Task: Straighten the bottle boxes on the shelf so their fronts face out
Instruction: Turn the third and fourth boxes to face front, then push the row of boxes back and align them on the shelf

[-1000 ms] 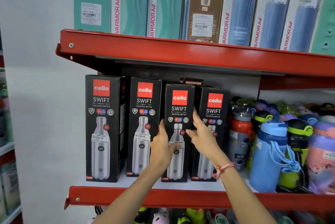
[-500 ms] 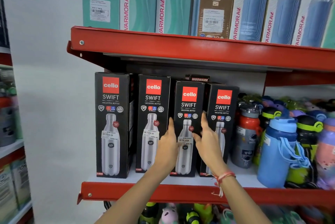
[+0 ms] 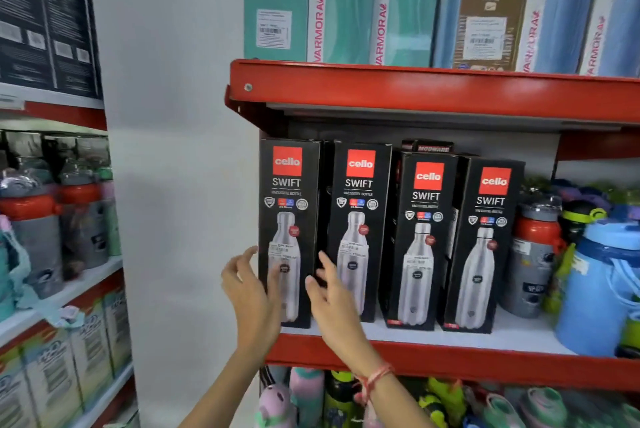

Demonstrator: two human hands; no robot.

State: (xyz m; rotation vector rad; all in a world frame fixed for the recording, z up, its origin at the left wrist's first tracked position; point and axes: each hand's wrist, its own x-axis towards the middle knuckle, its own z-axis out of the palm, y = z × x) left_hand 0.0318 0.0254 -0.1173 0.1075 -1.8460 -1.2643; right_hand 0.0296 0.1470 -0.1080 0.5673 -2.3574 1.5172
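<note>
Four black "cello SWIFT" bottle boxes stand in a row on the red-edged shelf (image 3: 485, 365), all with their fronts outward. My left hand (image 3: 247, 289) is at the left edge of the leftmost box (image 3: 289, 192), fingers spread, thumb over the box's lower front. My right hand (image 3: 332, 299), also spread, is at the gap between that box and the second box (image 3: 360, 192). Neither hand clearly grips anything. The third box (image 3: 426, 206) and fourth box (image 3: 491, 216) stand slightly lower in view, untouched. A dark box top shows behind them.
Loose bottles crowd the shelf to the right: a grey bottle with a red cap (image 3: 533, 254) and a big blue bottle (image 3: 599, 289). Tall Varmora boxes (image 3: 349, 12) fill the shelf above. More bottles (image 3: 308, 400) sit below. Another shelving unit (image 3: 38, 220) stands at left.
Both hands left the third box and moved left to either side of the leftmost box. The view has swung left, so the shelf now sits further right.
</note>
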